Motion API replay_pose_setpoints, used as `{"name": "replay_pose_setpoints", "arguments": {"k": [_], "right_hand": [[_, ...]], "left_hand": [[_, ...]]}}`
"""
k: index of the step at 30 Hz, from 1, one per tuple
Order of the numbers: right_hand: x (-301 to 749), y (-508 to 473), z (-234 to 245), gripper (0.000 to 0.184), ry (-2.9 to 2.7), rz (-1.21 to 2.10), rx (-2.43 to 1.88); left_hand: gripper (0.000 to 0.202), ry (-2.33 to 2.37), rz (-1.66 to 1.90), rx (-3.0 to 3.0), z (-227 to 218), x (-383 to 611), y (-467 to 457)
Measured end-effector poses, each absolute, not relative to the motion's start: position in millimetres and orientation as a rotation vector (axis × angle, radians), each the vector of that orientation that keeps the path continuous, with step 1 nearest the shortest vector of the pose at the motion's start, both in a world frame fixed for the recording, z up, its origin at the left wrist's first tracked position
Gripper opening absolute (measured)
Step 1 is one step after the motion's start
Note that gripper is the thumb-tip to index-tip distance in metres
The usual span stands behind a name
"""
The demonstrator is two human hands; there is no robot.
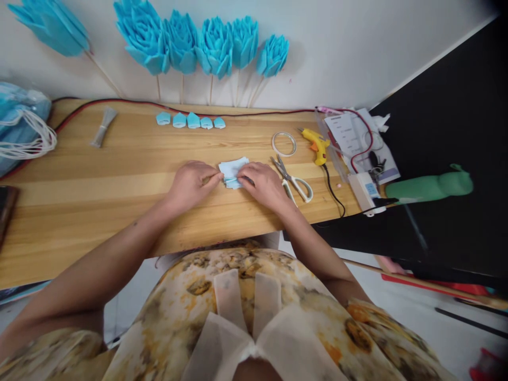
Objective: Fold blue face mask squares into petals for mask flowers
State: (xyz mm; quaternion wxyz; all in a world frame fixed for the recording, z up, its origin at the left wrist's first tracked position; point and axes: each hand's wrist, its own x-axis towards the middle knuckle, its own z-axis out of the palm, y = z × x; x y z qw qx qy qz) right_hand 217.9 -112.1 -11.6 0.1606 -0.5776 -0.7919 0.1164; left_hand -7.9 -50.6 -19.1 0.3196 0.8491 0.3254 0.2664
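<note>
Both my hands rest on a small stack of pale blue paper sheets (234, 170) lying on the wooden table (119, 174). My left hand (194, 182) pinches the stack's left edge with curled fingers. My right hand (264, 182) presses down on its right side, fingers bent over the paper. Several small folded blue petals (191, 120) lie in a row further back. Scissors (292, 179) with white handles lie just right of my right hand.
Several blue paper flowers on sticks (198, 45) lean against the wall. A yellow glue gun (315, 144), a tape roll (284, 143), a power strip (365, 191) and papers sit at the right. A bag (19, 124) and a wire bundle (103, 127) lie at the left.
</note>
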Motion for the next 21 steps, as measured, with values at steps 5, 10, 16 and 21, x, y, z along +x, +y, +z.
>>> {"name": "replay_pose_setpoints", "arguments": {"k": [5, 10, 16, 21], "right_hand": [[219.2, -111.4, -11.8, 0.02, -2.258, 0.323, -1.632], [218.8, -110.9, -12.5, 0.019, -2.246, 0.307, -1.641], [218.1, -110.5, -13.1, 0.018, -2.224, 0.315, -1.656], [219.1, -110.9, -12.3, 0.018, -2.204, 0.348, -1.655]], "left_hand": [[0.041, 0.944, 0.764, 2.226, -15.1, -7.7, -52.4], [0.038, 0.894, 0.762, 2.223, -19.8, -6.3, -52.3], [0.031, 0.754, 0.778, 2.242, -22.2, -4.6, -54.3], [0.026, 0.683, 0.796, 2.259, -25.6, -3.6, -53.8]]}}
